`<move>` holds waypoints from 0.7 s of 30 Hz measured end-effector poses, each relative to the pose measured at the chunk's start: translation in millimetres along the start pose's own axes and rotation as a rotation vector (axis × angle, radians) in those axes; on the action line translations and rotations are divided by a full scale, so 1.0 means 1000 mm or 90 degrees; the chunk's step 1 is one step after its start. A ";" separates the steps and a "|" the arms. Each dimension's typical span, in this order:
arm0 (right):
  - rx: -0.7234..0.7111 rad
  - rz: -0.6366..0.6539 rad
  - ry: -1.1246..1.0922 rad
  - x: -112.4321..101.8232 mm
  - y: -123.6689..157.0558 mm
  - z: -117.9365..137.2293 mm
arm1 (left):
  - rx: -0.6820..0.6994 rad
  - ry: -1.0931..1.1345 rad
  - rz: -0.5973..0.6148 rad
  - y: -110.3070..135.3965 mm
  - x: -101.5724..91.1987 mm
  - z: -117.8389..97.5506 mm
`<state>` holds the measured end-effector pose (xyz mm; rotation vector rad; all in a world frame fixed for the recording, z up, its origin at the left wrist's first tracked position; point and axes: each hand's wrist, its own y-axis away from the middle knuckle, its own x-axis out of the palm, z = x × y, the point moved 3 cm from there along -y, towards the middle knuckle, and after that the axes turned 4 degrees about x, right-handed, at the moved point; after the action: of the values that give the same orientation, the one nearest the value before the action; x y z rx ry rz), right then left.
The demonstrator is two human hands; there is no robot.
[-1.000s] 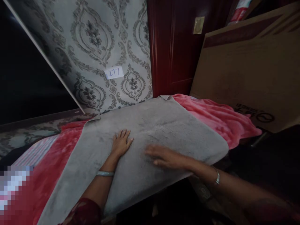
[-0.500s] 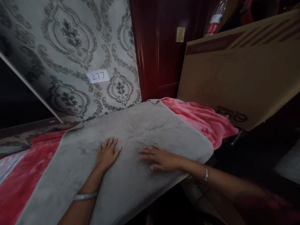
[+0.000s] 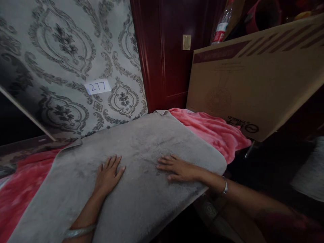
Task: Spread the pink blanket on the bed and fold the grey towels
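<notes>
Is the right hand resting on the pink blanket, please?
No, the right hand lies flat on the grey mat, not on the pink blanket.

- Grey mat point(image 3: 141, 175): dense pile cloth, matt, soft-looking nap
- Pink blanket point(image 3: 210, 131): fluffy fleece, matt
- Wallpaper point(image 3: 65, 67): pale paper, faint sheen, printed damask
- Paper label point(image 3: 97, 87): white, matt, smooth
- Door point(image 3: 162, 57): dark red wood finish, glossy lacquer
- Door plate point(image 3: 186, 42): brass-coloured metal, dull sheen
- Cardboard carton point(image 3: 243, 91): brown, matt, smooth
- Bottle point(image 3: 220, 30): clear plastic, glossy
- Bangles point(image 3: 225, 185): silvery metal, polished
</notes>
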<state>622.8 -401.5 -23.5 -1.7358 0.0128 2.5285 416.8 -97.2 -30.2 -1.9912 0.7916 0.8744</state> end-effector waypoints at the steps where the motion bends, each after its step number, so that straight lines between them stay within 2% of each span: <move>1: 0.037 -0.034 0.011 -0.007 -0.001 -0.011 | -0.002 0.011 -0.007 0.000 0.000 0.000; 4: 0.233 -0.116 0.078 -0.030 -0.003 -0.063 | -0.002 0.018 -0.010 0.000 -0.001 0.000; 6: 0.304 -0.112 0.109 -0.034 -0.002 -0.089 | -0.002 0.010 -0.004 0.000 -0.001 0.000; 7: 0.299 -0.099 0.114 -0.032 -0.001 -0.095 | -0.002 0.007 -0.004 0.000 0.000 0.001; 9: 0.234 -0.071 0.102 -0.023 0.004 -0.089 | 0.000 0.001 -0.007 0.000 0.001 0.003; 13: 0.088 -0.011 0.022 -0.005 0.018 -0.049 | 0.019 -0.041 0.007 -0.001 0.003 0.007; 15: 0.064 0.005 0.007 -0.005 0.021 -0.040 | 0.023 -0.072 0.025 -0.001 0.003 0.007; 17: 0.095 -0.002 0.023 -0.011 0.018 -0.048 | 0.024 -0.087 0.034 -0.001 0.003 0.005; 21: 0.252 -0.060 0.107 -0.031 0.008 -0.096 | 0.028 -0.076 0.024 0.000 0.001 0.002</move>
<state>722.4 -415.5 -29.5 -1.7279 0.4027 2.1253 416.3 -95.5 -31.7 -1.8732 0.7754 0.9797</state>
